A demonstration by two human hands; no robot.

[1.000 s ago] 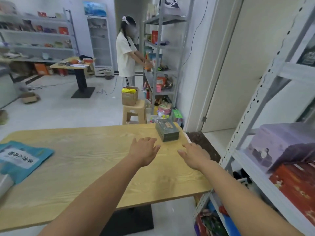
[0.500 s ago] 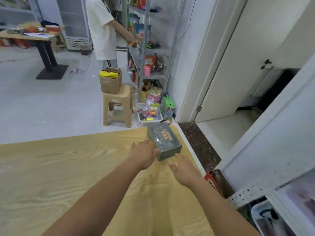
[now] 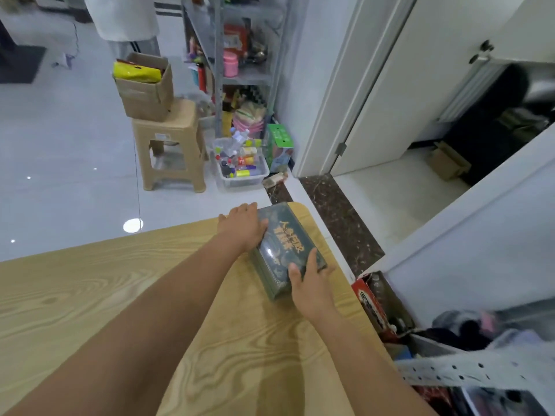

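The green box (image 3: 285, 250) is clamped between both hands: left hand (image 3: 243, 228) grips its far side, right hand (image 3: 309, 283) pinches its near corner. It may rest on the table (image 3: 150, 295) beneath; hard to tell. Squeeze evenly and lift level.

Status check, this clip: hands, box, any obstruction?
Left hand holds box by its left side, right hand grips its near end. Box flat at table corner. Nothing blocks the hands.
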